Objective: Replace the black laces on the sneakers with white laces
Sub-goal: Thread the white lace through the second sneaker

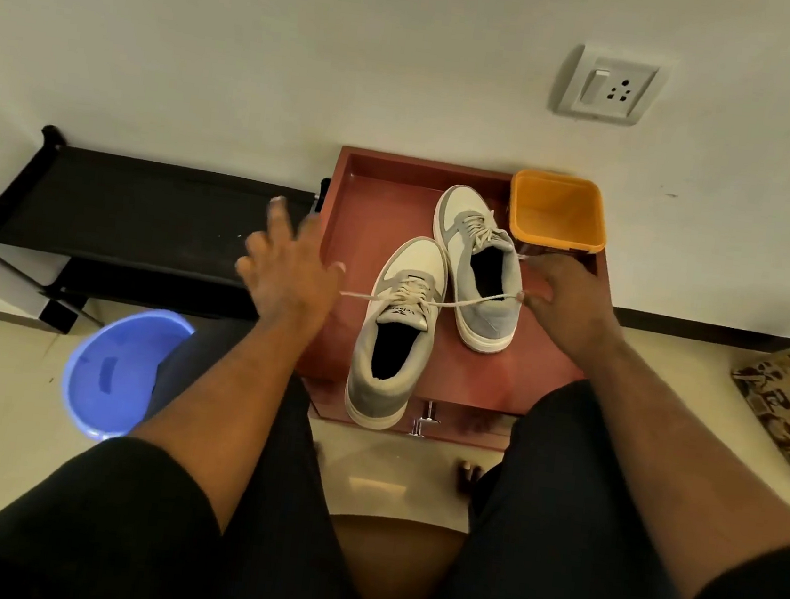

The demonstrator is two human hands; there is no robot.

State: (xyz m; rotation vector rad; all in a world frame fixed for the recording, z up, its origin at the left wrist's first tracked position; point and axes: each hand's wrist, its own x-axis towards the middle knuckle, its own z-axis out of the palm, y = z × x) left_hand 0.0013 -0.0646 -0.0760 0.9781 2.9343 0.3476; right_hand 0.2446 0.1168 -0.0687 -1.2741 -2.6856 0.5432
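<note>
Single head view, steeply down, close overhead.

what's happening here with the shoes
A seated person is lacing the near sneaker on a red-brown tray table. The left hand and right hand each pull one end of its white lace out sideways. The far sneaker already has white laces.

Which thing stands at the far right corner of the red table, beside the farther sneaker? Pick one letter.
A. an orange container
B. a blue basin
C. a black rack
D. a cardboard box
A: the orange container stands at the far right corner of the red table, right beside the farther sneaker.
</note>
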